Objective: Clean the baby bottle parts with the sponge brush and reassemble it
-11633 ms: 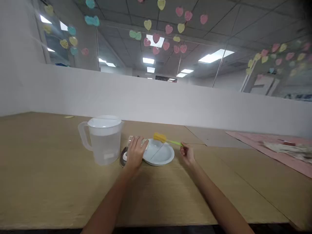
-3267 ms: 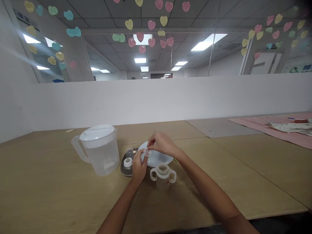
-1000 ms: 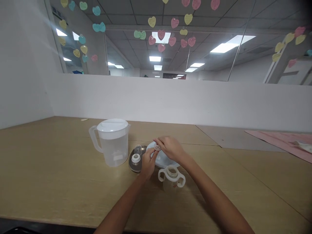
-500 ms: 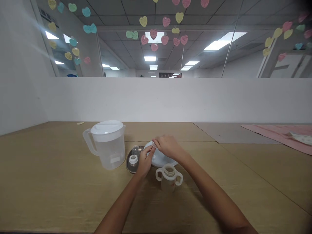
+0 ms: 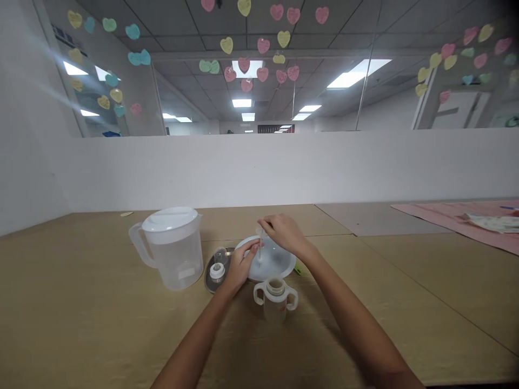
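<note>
Over a pale round bowl [image 5: 284, 263], my right hand [image 5: 284, 232] pinches a small clear piece [image 5: 261, 232], too small to make out fully. My left hand [image 5: 243, 265] is closed near the bowl's left side, its fingertips at a thin stem below that piece. A two-handled bottle [image 5: 275, 302] with its top open stands upright in front of the bowl. Left of my left hand, a metal tray [image 5: 208, 275] holds a white ring cap [image 5: 217, 271] and a clear dome cover [image 5: 220, 255].
A lidded clear pitcher [image 5: 178, 254] stands left of the tray. Something green [image 5: 298, 269] lies at the bowl's right edge. Further right are a grey mat [image 5: 377, 220] and a pink cloth [image 5: 441, 212] with a white item [image 5: 492, 222] on it. A white wall rises behind.
My right hand has risen slightly, away from my left fingertips, and a thin stem now shows between the hands. The camera view has shifted, and the green item has come into sight.
</note>
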`<state>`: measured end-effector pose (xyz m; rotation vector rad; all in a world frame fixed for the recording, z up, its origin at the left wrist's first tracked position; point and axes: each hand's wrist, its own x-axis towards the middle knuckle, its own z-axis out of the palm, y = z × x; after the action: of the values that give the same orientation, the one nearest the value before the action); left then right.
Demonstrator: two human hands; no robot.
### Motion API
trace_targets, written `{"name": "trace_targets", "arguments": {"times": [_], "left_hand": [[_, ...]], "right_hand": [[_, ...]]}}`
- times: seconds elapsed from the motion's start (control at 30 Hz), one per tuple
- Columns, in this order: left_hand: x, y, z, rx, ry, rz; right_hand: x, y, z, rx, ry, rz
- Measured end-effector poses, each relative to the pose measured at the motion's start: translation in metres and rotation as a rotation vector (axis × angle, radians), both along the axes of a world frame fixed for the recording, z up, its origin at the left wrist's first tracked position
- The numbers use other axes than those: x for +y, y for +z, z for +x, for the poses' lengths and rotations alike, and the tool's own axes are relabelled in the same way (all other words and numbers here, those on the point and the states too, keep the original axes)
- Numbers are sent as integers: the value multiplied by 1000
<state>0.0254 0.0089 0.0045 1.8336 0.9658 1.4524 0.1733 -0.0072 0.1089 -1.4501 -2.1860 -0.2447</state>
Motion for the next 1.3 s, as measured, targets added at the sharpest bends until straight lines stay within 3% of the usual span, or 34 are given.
{"name": "trace_targets", "arguments": {"times": [0.27, 0.83, 1.07, 1.3], "left_hand": [[12, -3, 11, -97, -72, -83], [1, 4, 2, -188, -25, -86], [3, -1, -1, -133, 122, -29], [9, -11, -1, -18, 68, 77]], "right_hand": [[3, 3, 4, -29, 6, 4], [-19, 2, -18, -231, 41, 77], [-17, 1, -19, -171, 53, 33], [0, -2, -6, -27, -19, 22]]}}
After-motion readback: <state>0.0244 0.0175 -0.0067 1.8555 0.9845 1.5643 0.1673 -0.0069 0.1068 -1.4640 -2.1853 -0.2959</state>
